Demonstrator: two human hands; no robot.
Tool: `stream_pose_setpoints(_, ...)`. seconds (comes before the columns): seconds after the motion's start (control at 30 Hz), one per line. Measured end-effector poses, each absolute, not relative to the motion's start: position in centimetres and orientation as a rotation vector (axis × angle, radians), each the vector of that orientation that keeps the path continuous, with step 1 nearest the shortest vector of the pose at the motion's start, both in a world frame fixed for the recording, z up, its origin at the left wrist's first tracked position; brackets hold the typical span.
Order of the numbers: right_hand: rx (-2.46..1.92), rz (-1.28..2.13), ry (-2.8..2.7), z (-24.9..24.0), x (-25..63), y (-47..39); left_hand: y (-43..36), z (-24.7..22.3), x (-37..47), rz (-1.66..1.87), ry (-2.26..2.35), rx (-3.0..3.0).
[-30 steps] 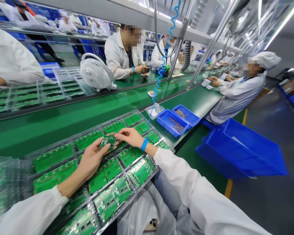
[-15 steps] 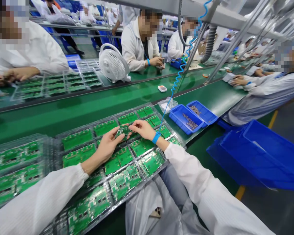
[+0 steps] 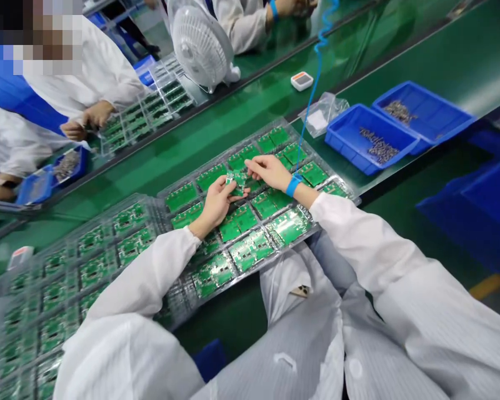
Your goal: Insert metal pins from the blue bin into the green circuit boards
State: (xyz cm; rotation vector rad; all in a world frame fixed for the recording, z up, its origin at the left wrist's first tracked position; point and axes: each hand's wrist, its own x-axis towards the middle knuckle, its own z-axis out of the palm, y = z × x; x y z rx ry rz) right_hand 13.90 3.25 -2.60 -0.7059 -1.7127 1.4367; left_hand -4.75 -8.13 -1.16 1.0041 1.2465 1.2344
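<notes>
My left hand (image 3: 217, 201) is closed on a small green circuit board (image 3: 237, 179), its thumb across the near side and fingers beneath. Close by the board's right edge, my right hand (image 3: 270, 171) has thumb and forefinger pinched together. Whatever sits in that pinch is too small to make out. A blue wrist strap (image 3: 293, 185) circles my right wrist, and a coiled blue cord (image 3: 318, 61) runs up from it. Both hands are above a clear plastic tray (image 3: 281, 126) whose compartments hold several green circuit boards (image 3: 250, 249).
Right of the tray lie a plastic bag (image 3: 323, 114) and two blue bins (image 3: 344, 145) of small metal parts. More board trays (image 3: 73, 286) are at left. Across the green bench stand a white fan (image 3: 200, 50) and a small white device (image 3: 301, 81); co-workers' hands (image 3: 95, 115) work there.
My view has tilted down and turned. The pinched right fingers have drawn slightly off the board's edge; my left hand still holds the board.
</notes>
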Motion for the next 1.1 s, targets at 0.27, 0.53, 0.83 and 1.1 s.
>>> stream_pose_setpoints(0.27,-0.711,1.386,-1.713,-3.0,13.4,3.6,-9.0,-0.4,-4.4,1.295,1.349,1.043)
stream_pose_setpoints(0.53,-0.630,1.386,-1.720,-3.7,12.8,4.0,-15.8,3.4,-8.9,1.481,1.753,1.109)
stream_pose_setpoints(0.83,-0.498,1.362,-1.713,-4.7,12.1,4.4,-24.7,6.5,-13.1,1.234,2.181,1.186)
stream_pose_setpoints(1.1,-0.502,1.392,-1.709,-4.6,12.2,4.5,-24.4,6.7,-9.9,1.034,2.060,1.273)
